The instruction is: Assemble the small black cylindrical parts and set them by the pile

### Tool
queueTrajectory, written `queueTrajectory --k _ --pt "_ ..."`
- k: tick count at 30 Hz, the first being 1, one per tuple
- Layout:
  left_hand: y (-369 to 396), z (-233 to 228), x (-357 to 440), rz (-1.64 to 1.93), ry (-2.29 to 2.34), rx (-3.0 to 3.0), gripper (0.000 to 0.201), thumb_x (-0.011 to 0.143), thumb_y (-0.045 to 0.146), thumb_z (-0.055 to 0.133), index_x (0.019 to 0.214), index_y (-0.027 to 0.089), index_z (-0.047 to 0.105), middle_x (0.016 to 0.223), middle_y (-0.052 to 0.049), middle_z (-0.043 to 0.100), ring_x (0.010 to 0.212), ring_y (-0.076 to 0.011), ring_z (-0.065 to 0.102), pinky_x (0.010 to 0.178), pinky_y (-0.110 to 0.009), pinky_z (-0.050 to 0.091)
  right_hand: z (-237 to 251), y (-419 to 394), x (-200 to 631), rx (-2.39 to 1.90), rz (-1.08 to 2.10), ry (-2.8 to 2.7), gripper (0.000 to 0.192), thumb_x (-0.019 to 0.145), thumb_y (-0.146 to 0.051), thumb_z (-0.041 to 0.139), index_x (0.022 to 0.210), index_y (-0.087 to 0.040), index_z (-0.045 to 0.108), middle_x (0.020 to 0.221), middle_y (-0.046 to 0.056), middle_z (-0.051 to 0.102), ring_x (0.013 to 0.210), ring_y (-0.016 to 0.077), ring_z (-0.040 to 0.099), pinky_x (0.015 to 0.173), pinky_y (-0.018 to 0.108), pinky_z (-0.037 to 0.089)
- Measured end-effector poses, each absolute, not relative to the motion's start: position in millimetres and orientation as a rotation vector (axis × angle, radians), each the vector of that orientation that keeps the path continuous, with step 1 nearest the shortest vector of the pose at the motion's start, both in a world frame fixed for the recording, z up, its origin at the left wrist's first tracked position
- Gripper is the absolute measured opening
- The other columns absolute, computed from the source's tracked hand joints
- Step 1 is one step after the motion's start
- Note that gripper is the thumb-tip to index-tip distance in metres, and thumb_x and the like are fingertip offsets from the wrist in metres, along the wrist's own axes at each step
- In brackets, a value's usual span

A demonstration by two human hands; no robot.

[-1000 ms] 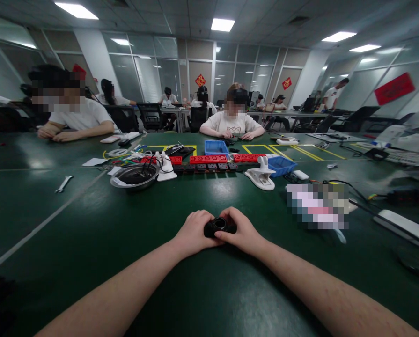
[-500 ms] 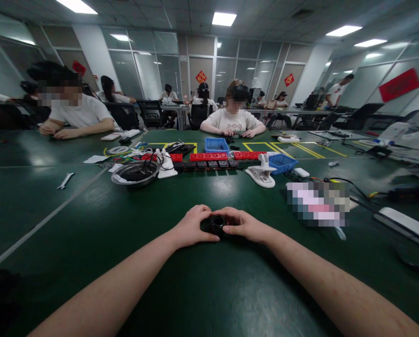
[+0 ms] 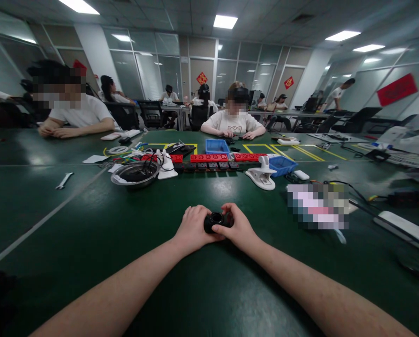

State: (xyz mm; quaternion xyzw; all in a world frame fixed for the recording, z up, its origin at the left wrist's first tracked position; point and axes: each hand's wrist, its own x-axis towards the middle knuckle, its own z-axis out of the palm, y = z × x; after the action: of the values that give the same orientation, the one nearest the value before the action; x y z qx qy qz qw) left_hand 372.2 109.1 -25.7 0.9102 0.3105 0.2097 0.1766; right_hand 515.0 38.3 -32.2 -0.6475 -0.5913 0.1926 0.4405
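Note:
Between my hands, just above or on the green tabletop (image 3: pixel 223 285), is a glossy black rounded object (image 3: pixel 209 225) with a ring-shaped opening on top. I cannot make out its kind. My left hand (image 3: pixel 193 228) is closed around its left side, with the thumb low along the near side. My right hand (image 3: pixel 240 228) grips it from the right, its thumb on the near face and its fingers curled behind. The fingers hide parts of the object's sides.
A metal bowl (image 3: pixel 135 179) with black items stands ahead-left, beside a white clip stand (image 3: pixel 165 164). Red and black power strips (image 3: pixel 209 157) run across the middle. Another white clip base (image 3: pixel 261 178), blue trays (image 3: pixel 282 165) and cables are ahead-right. A wrench (image 3: pixel 64 180) lies left. People sit opposite.
My right thumb has moved left across the object's near face, and my right fingers have shifted. The left hand has turned, and more of the object's side now shows.

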Motion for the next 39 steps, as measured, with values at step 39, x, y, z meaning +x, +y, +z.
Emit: queueTrajectory --k 39 --pt "115 -20 366 0.485 0.651 2.572 0.06 0.05 0.057 0.063 0.094 0.02 0.046 0.095 -0.004 0.047 0.091 -0.0233 0.043 0.081 -0.038 0.035 -30 31 520 -1.345 0.659 -1.429 0.051 0.064 -0.043 0.06 0.102 -0.019 0.038 0.089 0.003 0.044 0.069 0.013 0.044 0.06 0.026 0.039"
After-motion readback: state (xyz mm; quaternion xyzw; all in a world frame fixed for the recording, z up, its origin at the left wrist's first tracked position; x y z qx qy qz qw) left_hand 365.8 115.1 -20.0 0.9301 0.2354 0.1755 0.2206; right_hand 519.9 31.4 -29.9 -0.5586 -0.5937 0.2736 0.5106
